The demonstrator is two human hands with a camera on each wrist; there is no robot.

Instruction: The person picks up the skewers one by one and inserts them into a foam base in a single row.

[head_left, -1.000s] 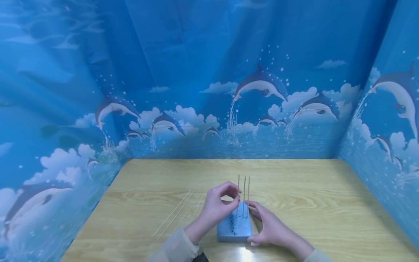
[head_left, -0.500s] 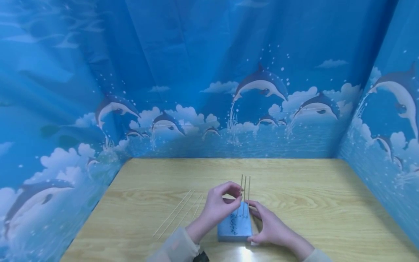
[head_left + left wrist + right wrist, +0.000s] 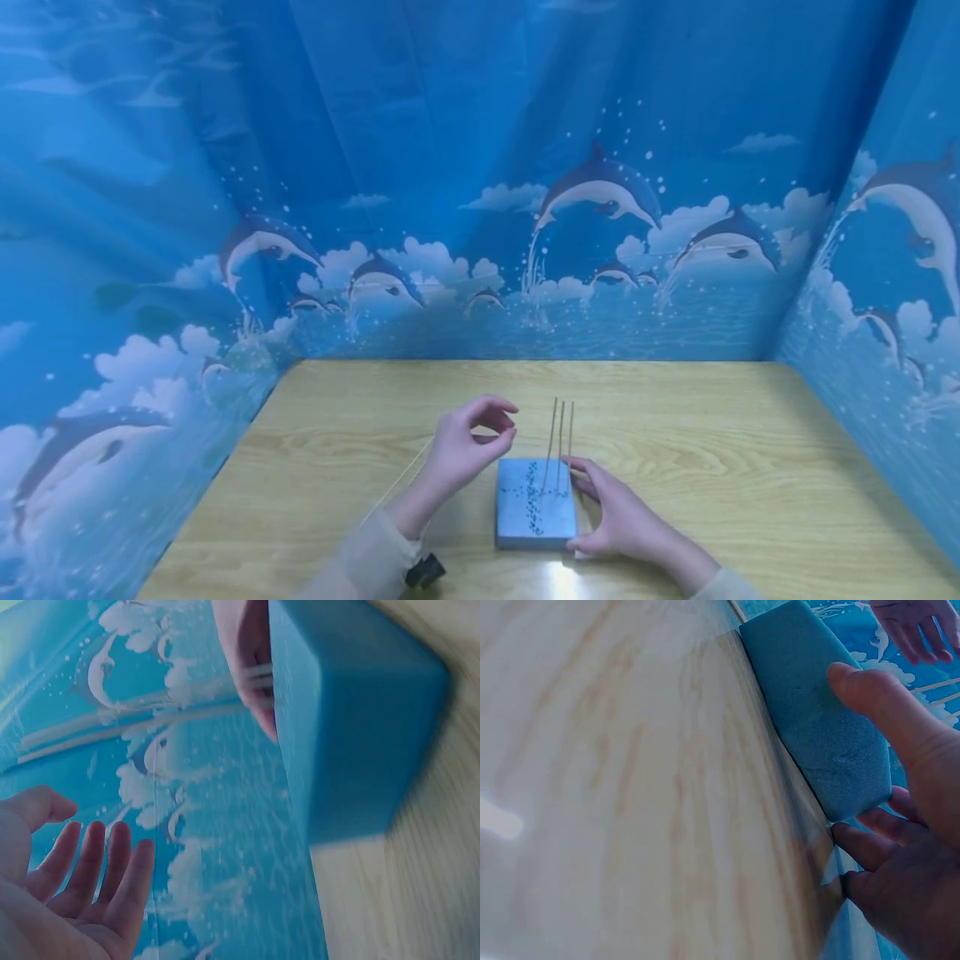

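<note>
My right hand (image 3: pixel 618 517) grips the blue foam block (image 3: pixel 536 508) just left of it, I judge to steady three slender, perhaps wooden, sticks (image 3: pixel 560 442) standing in it, while my left hand (image 3: pixel 459 446), loosely bent, holds nothing beside them.

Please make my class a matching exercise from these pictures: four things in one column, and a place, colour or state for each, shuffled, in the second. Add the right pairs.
Column 1
1. Block
2. Three sticks
3. Left hand
4. Right hand

Column 2
A. Rising from the block's top
B. In the air, holding nothing
C. Touching the block's side
D. Blue and box-shaped

Right pairs: 1-D, 2-A, 3-B, 4-C
</note>
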